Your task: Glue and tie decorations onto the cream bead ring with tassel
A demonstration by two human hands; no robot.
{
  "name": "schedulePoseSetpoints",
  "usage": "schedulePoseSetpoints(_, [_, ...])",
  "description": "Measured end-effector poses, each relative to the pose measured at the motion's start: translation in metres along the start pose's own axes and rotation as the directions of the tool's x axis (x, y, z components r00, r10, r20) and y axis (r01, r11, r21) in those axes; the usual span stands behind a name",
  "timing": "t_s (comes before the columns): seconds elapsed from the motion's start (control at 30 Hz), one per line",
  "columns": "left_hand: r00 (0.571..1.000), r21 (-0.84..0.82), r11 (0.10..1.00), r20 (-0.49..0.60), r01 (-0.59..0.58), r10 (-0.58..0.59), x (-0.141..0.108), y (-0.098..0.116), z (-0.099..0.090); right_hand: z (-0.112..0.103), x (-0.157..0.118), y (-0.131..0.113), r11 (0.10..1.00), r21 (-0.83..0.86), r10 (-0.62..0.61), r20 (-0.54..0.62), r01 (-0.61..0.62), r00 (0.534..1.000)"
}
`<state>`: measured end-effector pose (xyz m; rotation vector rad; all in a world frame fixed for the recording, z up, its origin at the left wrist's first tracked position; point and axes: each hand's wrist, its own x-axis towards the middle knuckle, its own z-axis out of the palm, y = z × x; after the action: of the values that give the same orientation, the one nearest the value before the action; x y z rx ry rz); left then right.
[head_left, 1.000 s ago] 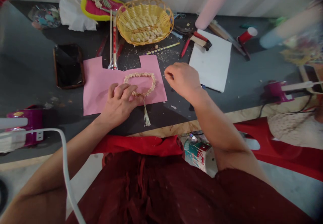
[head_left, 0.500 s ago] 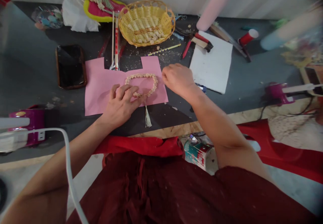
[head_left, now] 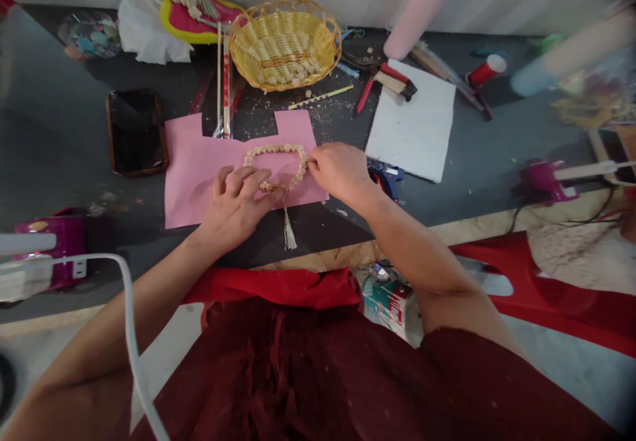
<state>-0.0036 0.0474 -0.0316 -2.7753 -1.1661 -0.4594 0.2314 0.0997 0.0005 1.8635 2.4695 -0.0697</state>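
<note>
Head view: right hand point(head_left: 340, 171) now beside beaded loop point(head_left: 275, 148), previously apart.

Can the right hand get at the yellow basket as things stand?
Probably yes: between the right hand and the yellow basket lie just pink paper, scattered bits and a slim striped stick; nothing tall blocks the way.

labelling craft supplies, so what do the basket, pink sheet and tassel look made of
Basket: probably wicker or bamboo, perhaps plastic, with a slight sheen; woven strips show.
Pink sheet: likely paper or thin card, matte; it lies flat with crisp cut edges.
Tassel: apparently thread; fine pale strands, finish unclear.
</note>
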Motion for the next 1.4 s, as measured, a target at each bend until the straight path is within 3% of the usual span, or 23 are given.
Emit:
schedulePoseSetpoints(0.27, [1.000, 0.034, 0.999, -0.014, -0.008, 0.008, 0.001, 0.000, -0.001, -0.002, -0.001, 0.001, 1.000, 0.018, 0.000, -0.058, 0.001, 0.998])
schedulePoseSetpoints(0.47, [0.999, 0.042, 0.999, -0.033, -0.021, 0.022, -0.001, -0.001, 0.003, -0.031, -0.003, 0.029, 0.991, 0.080, 0.122, -0.222, -0.106, 0.967])
schedulePoseSetpoints(0.6, [0.999, 0.023, 1.000, -0.045, -0.021, 0.022, -0.002, -0.002, 0.005, -0.051, -0.019, 0.039, 0.980, 0.191, 0.120, -0.302, -0.063, 0.946])
schedulePoseSetpoints(0.73, [0.999, -0.021, 1.000, -0.050, -0.018, 0.017, -0.002, -0.003, 0.004, -0.056, -0.045, 0.030, 0.932, 0.361, 0.058, -0.244, 0.035, 0.968])
schedulePoseSetpoints(0.83, [0.999, -0.034, 0.999, -0.034, -0.012, 0.011, -0.001, -0.002, 0.002, -0.048, -0.055, 0.023, 0.913, 0.407, 0.044, -0.182, 0.035, 0.982])
schedulePoseSetpoints(1.13, [1.000, -0.084, 0.996, -0.006, 0.024, -0.025, 0.000, 0.000, -0.001, -0.008, -0.018, 0.005, 0.997, 0.052, -0.063, 0.085, 0.058, 0.994])
schedulePoseSetpoints(1.4, [0.999, -0.061, 0.998, -0.028, 0.019, -0.021, 0.000, 0.000, 0.000, 0.000, -0.007, -0.007, 0.996, -0.038, -0.076, 0.076, 0.079, 0.994])
